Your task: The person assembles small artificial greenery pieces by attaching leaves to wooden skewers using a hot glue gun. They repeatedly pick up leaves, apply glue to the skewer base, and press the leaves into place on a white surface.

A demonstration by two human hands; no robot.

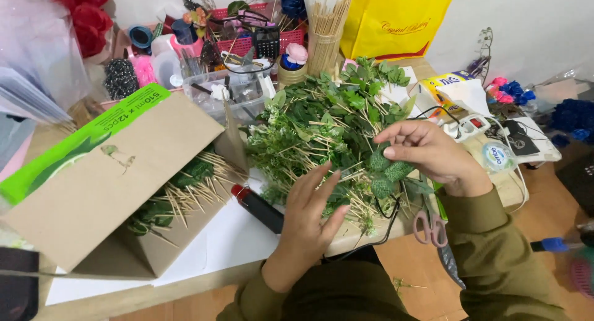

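Right hand [427, 152]: fingers pinched on a leaf sprig [387, 171], held just above the pile
Left hand [311, 209]: open, fingers spread, resting on the pile's near edge, holding nothing
Pile [322, 120]: green sprigs on wooden sticks, heaped mid-table
Box [111, 191]: cardboard, on its side at left, more stick sprigs inside
Glue gun [258, 206]: black with red tip, between box and left hand
Scissors [430, 227]: pink handles, at table edge under right wrist
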